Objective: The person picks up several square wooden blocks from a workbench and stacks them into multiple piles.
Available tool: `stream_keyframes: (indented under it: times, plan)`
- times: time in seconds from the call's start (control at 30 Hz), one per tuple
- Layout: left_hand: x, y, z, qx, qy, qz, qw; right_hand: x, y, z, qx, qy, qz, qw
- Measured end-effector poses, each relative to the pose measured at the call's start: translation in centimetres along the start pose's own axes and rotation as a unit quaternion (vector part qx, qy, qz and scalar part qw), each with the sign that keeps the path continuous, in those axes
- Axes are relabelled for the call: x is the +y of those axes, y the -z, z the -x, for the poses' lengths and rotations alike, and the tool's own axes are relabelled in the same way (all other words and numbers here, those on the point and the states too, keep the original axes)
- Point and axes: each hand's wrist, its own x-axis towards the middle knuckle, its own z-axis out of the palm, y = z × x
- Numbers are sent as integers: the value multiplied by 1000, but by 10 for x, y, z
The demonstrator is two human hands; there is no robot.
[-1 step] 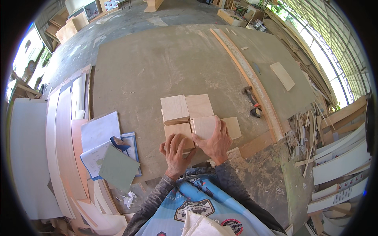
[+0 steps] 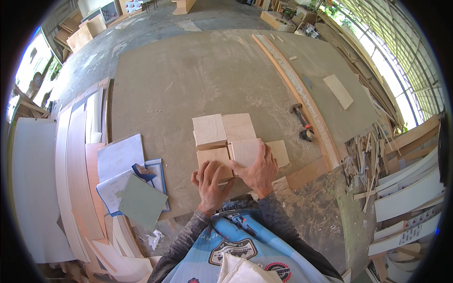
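Four-square fashion, small stacks of pale plywood squares lie together before me: one back left [image 2: 209, 130], one back right [image 2: 239, 126], one front left [image 2: 213, 155] and one front right [image 2: 244, 150]. My left hand [image 2: 210, 185] has its fingers bent over the near edge of the front-left stack. My right hand [image 2: 260, 170] grips the front-right stack, thumb at its left side and fingers over its right part. Another thin plywood piece [image 2: 277, 153] sticks out to the right from beside that stack. My palms hide the near edges.
A large brown board [image 2: 184, 75] lies under the stacks. To the right are a hammer [image 2: 298, 113], a tape measure [image 2: 306, 135] and a long wooden strip [image 2: 292, 82]. Left lie an open notebook [image 2: 120, 151] and a grey-green square [image 2: 143, 200]. Wood offcuts [image 2: 368, 162] heap at right.
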Motion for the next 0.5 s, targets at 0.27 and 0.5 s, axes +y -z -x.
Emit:
stream_keyframes:
  times: [0.27,0.5]
  plan:
    - [-14,23,8,44,83,242,966,-35,30,6,49,105,-61,991]
    - [-9,25,1,43,78,347,934,-66,-1,15,-55,175,-28,983]
